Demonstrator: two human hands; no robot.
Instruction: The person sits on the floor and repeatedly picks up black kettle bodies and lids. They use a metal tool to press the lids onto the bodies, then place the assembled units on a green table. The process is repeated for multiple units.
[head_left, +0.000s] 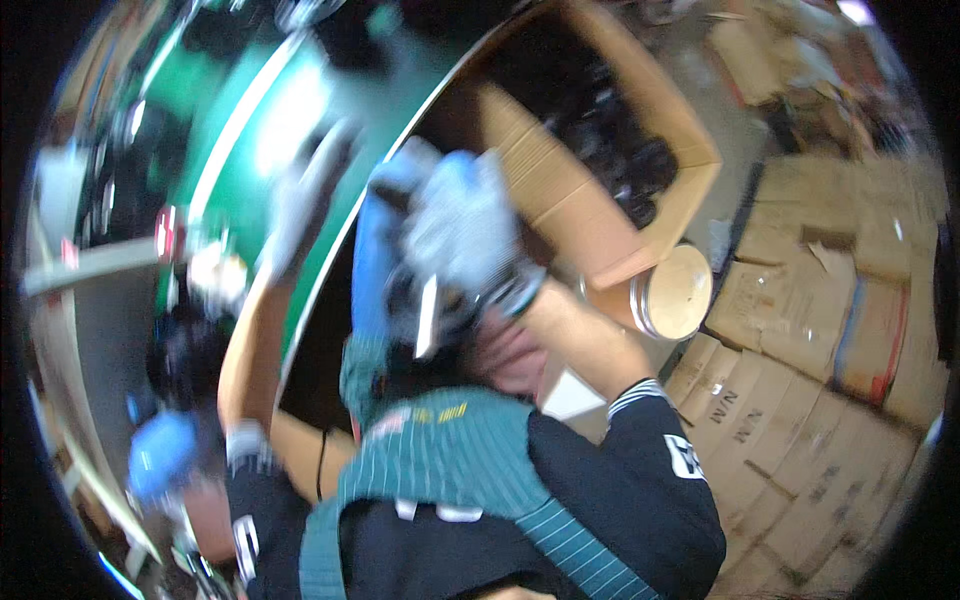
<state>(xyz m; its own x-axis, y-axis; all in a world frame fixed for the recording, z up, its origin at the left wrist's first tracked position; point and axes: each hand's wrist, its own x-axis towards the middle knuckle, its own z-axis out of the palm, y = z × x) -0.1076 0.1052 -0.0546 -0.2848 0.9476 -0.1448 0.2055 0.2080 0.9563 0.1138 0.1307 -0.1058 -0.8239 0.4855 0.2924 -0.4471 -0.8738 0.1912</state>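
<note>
My left hand [305, 205], in a grey glove, reaches over the green table surface [240, 90]. Its fingers look stretched out, though motion smears them, and nothing shows in them. My right hand [458, 220], in a grey and blue glove, is raised in front of my chest beside an open cardboard box [570, 195]. Blur hides how its fingers lie. A long blue piece [370, 265] hangs just left of this hand, and a dark object with a pale strip [428, 315] is below it; I cannot make out whether the hand holds either.
Black, shiny items [640, 170] fill part of the box. A round drum with a tan lid [678, 290] stands beside it. Flattened cardboard [790, 400] covers the floor at right. At left are a metal bar [100, 265] and what looks like a blue cap [162, 455].
</note>
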